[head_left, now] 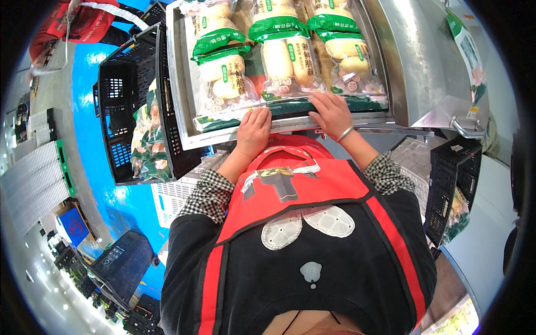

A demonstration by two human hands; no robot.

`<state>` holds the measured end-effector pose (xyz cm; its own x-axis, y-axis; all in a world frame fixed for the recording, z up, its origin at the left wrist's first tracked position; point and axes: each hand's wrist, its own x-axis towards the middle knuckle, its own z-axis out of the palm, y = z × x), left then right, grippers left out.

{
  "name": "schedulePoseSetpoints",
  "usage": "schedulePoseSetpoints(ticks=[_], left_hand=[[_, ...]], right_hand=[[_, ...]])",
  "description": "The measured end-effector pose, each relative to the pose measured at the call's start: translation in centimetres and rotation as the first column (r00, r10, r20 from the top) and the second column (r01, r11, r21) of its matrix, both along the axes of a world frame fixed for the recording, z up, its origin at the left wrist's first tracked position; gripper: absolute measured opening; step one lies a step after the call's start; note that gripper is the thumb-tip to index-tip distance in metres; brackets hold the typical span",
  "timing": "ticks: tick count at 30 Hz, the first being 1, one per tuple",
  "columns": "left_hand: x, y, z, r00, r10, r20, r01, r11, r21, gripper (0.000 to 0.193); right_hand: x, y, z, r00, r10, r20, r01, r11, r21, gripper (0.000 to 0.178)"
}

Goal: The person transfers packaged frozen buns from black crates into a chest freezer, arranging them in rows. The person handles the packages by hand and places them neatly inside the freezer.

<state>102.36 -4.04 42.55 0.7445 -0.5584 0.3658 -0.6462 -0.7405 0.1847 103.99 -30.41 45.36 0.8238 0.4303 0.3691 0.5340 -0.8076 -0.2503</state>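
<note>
Several clear and green plastic packs of pale lotus root (285, 58) lie in rows on a metal-framed tray (181, 84). My left hand (254, 131) rests at the tray's near edge, fingers laid over the lower end of the packs, between the left pack (226, 78) and the middle one. Farther right, my right hand (333, 116) lies with fingers stretched and thumb apart on the near end of the middle pack, beside the right pack (352, 61). Neither hand lifts anything. A bracelet (345, 134) circles my right wrist.
Left of the tray stands a black crate (125, 106) with green-patterned bags (149, 137) inside. Another black crate (455, 184) is at the right, below a steel machine housing (410, 56). A person in red (89, 22) is at the far left. A dark bin (123, 262) stands on the blue floor.
</note>
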Motion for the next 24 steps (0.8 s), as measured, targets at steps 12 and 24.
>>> schedulePoseSetpoints(ticks=[12, 24], left_hand=[[-0.2, -1.0, 0.3, 0.997, 0.076, -0.024, -0.077, 0.993, -0.087, 0.029], [-0.2, -1.0, 0.3, 0.997, 0.077, -0.019, -0.078, 0.994, -0.071, 0.026]], right_hand=[[2.7, -1.6, -0.8, 0.985, -0.143, -0.093, 0.118, 0.966, -0.229, 0.024], [1.8, -3.5, 0.1, 0.971, -0.139, -0.194, 0.080, 0.955, -0.284, 0.047]])
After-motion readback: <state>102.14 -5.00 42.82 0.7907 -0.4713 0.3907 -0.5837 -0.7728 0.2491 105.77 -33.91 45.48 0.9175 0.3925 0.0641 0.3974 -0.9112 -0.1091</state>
